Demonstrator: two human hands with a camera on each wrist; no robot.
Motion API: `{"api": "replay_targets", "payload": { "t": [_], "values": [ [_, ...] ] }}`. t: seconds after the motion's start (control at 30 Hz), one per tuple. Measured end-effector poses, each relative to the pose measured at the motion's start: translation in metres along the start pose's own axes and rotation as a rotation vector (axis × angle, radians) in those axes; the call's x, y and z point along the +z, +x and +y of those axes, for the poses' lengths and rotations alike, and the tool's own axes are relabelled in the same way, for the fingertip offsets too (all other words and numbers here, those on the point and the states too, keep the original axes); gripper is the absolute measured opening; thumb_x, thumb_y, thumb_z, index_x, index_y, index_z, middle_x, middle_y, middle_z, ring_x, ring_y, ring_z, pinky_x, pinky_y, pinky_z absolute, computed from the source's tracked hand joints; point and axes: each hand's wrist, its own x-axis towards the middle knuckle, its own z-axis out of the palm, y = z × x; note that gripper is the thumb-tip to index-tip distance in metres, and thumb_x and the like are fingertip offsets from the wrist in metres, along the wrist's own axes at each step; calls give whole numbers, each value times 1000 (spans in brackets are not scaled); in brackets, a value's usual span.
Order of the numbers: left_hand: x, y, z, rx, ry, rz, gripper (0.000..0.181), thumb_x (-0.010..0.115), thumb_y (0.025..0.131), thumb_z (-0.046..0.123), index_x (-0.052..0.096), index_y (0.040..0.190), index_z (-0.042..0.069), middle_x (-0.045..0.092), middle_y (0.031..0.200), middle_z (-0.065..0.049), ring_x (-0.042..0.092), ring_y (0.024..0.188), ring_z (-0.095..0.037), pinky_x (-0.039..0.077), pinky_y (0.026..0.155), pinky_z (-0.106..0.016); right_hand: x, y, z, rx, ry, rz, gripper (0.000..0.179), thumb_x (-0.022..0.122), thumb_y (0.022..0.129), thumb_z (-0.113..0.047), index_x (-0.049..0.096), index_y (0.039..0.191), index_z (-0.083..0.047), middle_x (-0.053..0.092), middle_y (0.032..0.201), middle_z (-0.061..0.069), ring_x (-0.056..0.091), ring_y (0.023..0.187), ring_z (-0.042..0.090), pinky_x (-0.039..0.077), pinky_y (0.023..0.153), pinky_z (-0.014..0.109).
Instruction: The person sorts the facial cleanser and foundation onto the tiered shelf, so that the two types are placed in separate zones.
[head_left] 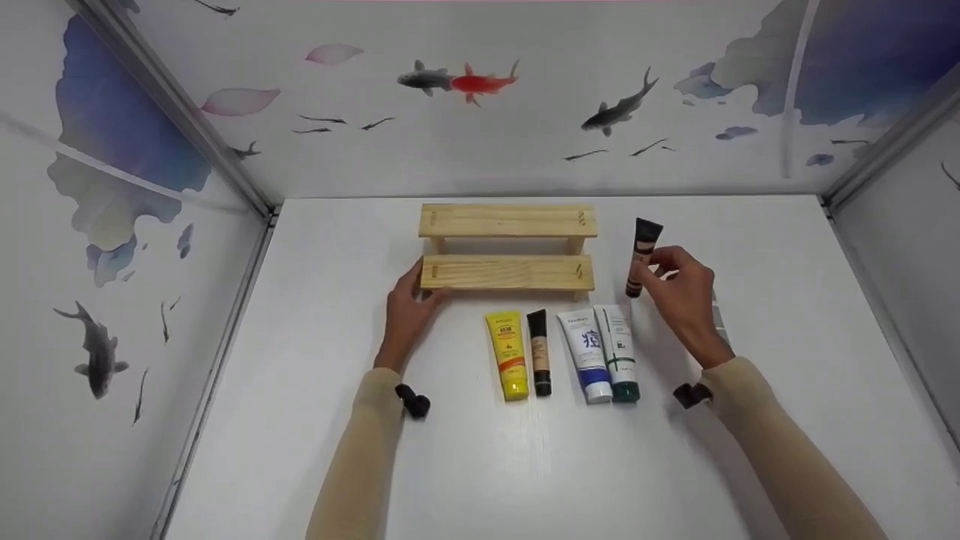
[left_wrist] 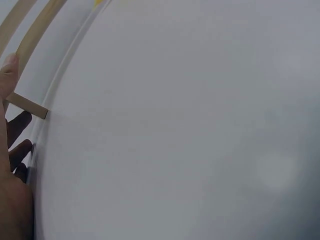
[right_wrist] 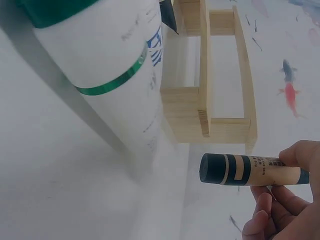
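Note:
My right hand (head_left: pixel 684 289) pinches a small black-and-beige cosmetic tube (head_left: pixel 643 251) between thumb and fingers, to the right of a two-step wooden rack (head_left: pixel 508 271). It is nearly upright in the head view, wide black end up; the right wrist view shows its round black cap (right_wrist: pixel 212 168). At the rack's left end, my left hand (head_left: pixel 409 315) holds the lower step, thumb along the front edge and fingers round the side. The left wrist view catches the thumb (left_wrist: pixel 9 75) on the wood and the other fingers beyond a rack leg (left_wrist: pixel 30 106).
In front of the rack lie a yellow tube (head_left: pixel 508 352), another black-and-beige tube (head_left: pixel 540 356), a white tube with a blue band (head_left: pixel 587 352) and a white tube with a green cap (head_left: pixel 619 349). Something grey, partly hidden, shows beside the right wrist. Printed walls (head_left: pixel 480 150) enclose the white table (head_left: pixel 480 465).

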Motion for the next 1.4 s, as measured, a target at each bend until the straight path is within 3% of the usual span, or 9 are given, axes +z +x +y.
{"api": "replay_targets", "payload": {
  "t": [0.2, 0.53, 0.97, 1.2, 1.4],
  "values": [
    [-1, -1, -1, 28, -40, 23, 96, 86, 94, 53, 44, 169, 10, 52, 167, -11, 45, 157, -27, 38, 130, -41, -1, 15, -12, -63, 47, -15, 28, 79, 103, -23, 77, 120, -1, 77, 112, 13, 61, 98, 21, 44, 83, 25],
    [-2, 1, 3, 1, 6, 15, 97, 82, 94, 60, 44, 169, 12, 51, 168, -10, 45, 158, -27, 37, 130, -41, 7, 35, -36, -117, 121, -11, 27, 84, 100, -24, 81, 118, -3, 78, 110, 10, 62, 95, 17, 46, 80, 24],
    [-2, 1, 1, 0, 6, 9, 94, 83, 96, 55, 43, 170, 14, 50, 170, -9, 44, 158, -27, 36, 131, -43, 31, 59, -59, -178, 179, -64, 24, 85, 99, -21, 83, 116, -4, 79, 109, 10, 64, 94, 13, 46, 81, 24],
    [-2, 1, 0, 23, 17, 20, 91, 84, 97, 48, 43, 169, 9, 52, 167, -14, 47, 156, -30, 39, 129, -44, 47, 68, -68, -241, 205, -96, 22, 84, 101, -19, 83, 116, -3, 80, 109, 11, 65, 94, 12, 49, 79, 25],
    [-2, 2, 1, 35, 15, 17, 90, 83, 98, 46, 43, 170, 10, 53, 167, -13, 48, 156, -29, 40, 128, -43, 60, 75, -77, -230, 244, -118, 23, 84, 101, -21, 83, 117, -5, 80, 110, 8, 66, 96, 13, 49, 80, 24]
  ]
}}
